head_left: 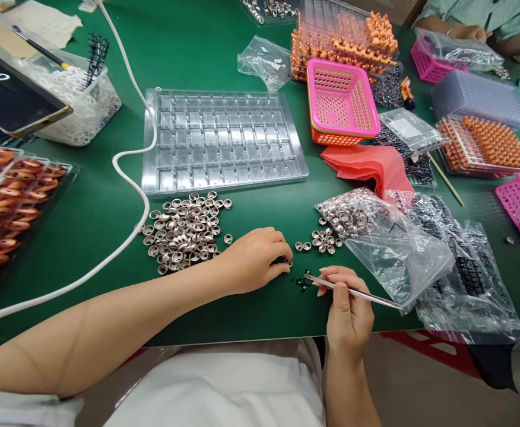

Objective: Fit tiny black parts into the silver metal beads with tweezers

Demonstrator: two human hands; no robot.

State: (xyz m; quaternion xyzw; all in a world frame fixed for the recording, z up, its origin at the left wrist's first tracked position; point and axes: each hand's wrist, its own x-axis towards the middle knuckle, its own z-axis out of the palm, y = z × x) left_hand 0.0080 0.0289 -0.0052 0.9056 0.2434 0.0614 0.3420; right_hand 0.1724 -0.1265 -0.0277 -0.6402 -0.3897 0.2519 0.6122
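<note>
My left hand (260, 258) rests low over the green table with its fingers curled. Between the thumb and fingertips it pinches a small silvery metal ring (288, 263). In my right hand (351, 311) is a slim, pale, stick-like tool (367, 295), held like a pen. The tool's tip is at a scatter of tiny black parts (303, 284), just right of the left fingertips; whether it touches one I cannot tell. Beyond the left forearm lies a heap of metal rings (182, 234). A smaller cluster of rings (326, 242) sits between the hands and a clear bag (389, 255).
A clear compartment tray (224, 139) lies ahead. A white cable (129, 160) snakes along the left, near a phone (15, 95) and trays of orange parts (2, 219). Pink baskets (342, 95), red cloth (371, 163) and bags crowd the right. Another person's arm (456, 29) shows far right.
</note>
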